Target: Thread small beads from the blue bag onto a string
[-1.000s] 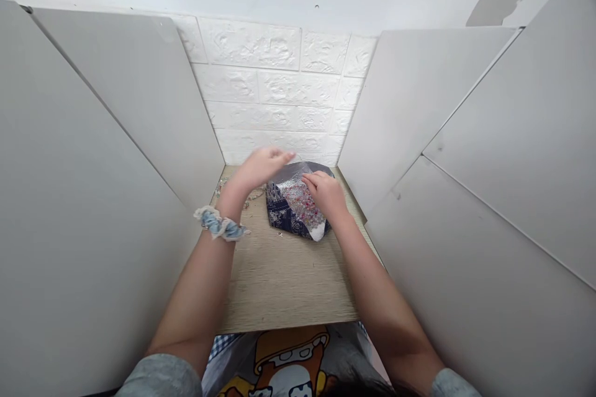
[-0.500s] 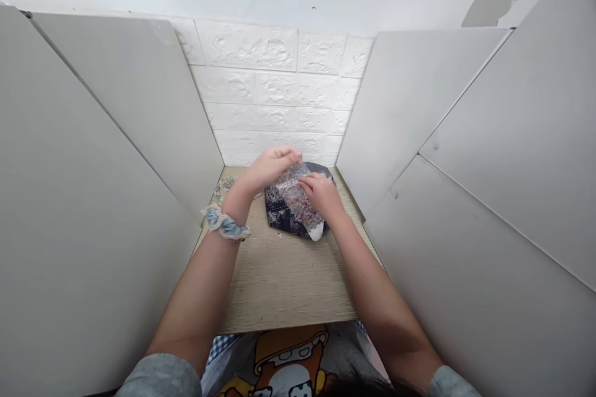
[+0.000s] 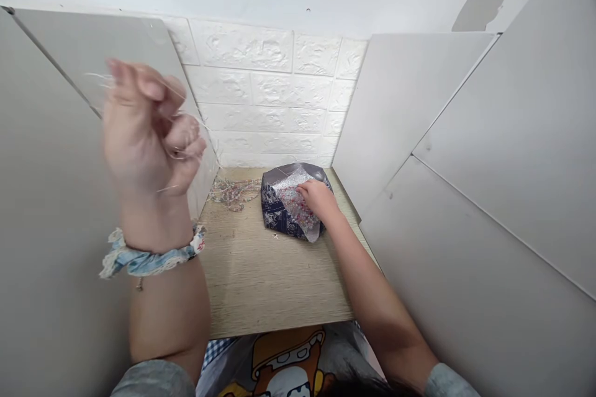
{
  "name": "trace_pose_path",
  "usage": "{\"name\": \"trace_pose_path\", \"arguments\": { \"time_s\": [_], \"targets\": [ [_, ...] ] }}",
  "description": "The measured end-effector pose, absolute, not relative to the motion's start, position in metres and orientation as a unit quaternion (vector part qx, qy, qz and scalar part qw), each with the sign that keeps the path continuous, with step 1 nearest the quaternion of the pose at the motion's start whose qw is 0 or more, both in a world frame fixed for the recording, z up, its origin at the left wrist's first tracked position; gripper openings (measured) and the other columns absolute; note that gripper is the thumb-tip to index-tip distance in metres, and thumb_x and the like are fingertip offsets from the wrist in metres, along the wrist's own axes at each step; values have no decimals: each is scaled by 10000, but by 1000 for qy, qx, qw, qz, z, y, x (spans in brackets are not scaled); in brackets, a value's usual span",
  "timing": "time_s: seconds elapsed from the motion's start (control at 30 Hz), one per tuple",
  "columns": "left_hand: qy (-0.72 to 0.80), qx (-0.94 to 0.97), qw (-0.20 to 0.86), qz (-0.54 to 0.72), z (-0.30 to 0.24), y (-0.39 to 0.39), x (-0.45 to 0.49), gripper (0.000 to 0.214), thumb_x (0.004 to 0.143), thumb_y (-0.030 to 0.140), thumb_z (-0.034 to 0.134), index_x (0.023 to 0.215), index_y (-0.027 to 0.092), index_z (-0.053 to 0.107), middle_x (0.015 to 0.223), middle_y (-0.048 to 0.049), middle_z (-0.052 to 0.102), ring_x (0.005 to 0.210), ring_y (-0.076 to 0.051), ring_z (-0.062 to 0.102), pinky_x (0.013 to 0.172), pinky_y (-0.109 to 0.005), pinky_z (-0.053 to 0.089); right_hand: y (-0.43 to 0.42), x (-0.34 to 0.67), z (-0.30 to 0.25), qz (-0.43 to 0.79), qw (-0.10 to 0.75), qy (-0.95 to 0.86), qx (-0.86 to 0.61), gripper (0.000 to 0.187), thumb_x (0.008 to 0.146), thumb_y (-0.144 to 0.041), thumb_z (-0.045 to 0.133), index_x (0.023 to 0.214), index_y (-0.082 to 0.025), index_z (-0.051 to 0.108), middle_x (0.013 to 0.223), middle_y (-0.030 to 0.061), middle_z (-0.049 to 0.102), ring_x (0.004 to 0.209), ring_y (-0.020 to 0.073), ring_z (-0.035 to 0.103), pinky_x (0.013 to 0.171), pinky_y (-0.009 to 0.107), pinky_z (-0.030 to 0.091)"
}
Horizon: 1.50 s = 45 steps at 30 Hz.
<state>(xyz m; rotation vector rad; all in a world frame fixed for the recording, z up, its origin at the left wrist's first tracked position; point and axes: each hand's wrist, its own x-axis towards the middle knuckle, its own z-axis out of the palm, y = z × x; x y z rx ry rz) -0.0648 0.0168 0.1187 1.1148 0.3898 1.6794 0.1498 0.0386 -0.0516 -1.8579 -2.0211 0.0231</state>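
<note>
My left hand (image 3: 149, 130) is raised high at the left, close to the camera and slightly blurred. Its fingers are curled around thin clear thread (image 3: 203, 123), with loose ends sticking out. My right hand (image 3: 322, 198) pinches the edge of a clear plastic bag of small pink and red beads (image 3: 298, 206). The bag lies slanted across the opening of a dark blue patterned fabric container (image 3: 274, 214). Beside the container, to its left, lies a heap of pastel bead strands (image 3: 235, 193). A scrunchie (image 3: 153, 260) circles my left wrist.
A small light charm (image 3: 274, 236) lies on the wooden tabletop (image 3: 279, 285) before the container. Grey panels stand close on the left (image 3: 46, 198) and right (image 3: 465, 260). A white brick-patterned wall (image 3: 270, 87) closes off the back.
My left hand has moved away from the bag, up and to the left toward the camera, with the thread in it. My right hand stays at the bag. The bead strands are now uncovered.
</note>
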Motion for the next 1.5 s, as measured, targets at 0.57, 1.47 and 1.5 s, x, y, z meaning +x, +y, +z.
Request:
{"name": "trace_pose_path", "arguments": {
  "time_s": [0.57,1.47,1.5],
  "targets": [
    [435,817,336,175,53,66,-9,431,669,552,508,500,171,398,446,32,313,401,-67,249,410,-241,160,34,141,-42,-78,252,-708,-655,358,905,-333,294,953,-188,617,1117,76,542,995,211,440,842,346,326],
    [238,507,597,574,84,66,-56,229,834,314,421,642,189,431,411,90,162,323,-35,81,298,-168,93,34,149,-39,-9,387,-720,-576,311,896,-302,329,996,-189,601,1002,41,621,950,151,536,835,252,382],
    [218,487,605,591,89,62,-59,250,857,299,380,639,187,430,412,88,150,327,-38,66,292,-163,86,35,148,-39,-4,366,-722,-588,311,897,-302,328,1001,-194,600,1001,42,619,951,152,535,832,253,380]
  ]
}}
